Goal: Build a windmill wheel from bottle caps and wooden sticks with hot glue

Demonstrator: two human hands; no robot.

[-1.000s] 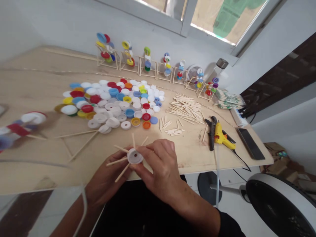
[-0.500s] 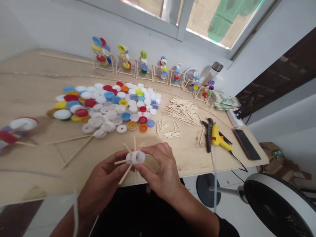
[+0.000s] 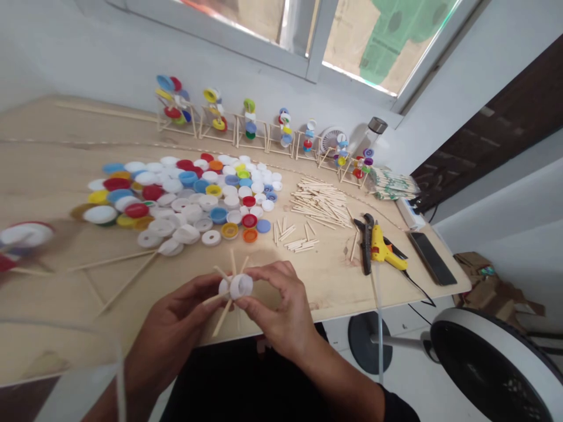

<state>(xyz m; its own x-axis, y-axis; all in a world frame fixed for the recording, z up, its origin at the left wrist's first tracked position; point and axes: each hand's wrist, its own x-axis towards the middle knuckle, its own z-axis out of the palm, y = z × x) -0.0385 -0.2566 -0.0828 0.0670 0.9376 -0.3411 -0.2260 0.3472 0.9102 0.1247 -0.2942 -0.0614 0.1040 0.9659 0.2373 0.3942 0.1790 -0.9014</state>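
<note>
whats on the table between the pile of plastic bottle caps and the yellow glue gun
Head view: loose short wooden sticks and black-handled pliers, lying right beside the yellow glue gun.

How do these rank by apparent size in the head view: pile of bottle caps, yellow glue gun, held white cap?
1. pile of bottle caps
2. yellow glue gun
3. white cap, smallest though nearest the camera

Bright, even daylight enters through the window (image 3: 343,35) far beyond the fingers (image 3: 268,272), and the panes are washed out. Soft shadows lie on the table (image 3: 334,275) just under the fingers. Far left of them, caps (image 3: 21,237) at the edge are smeared with blur. Straight lines bow outward near the borders.
</note>
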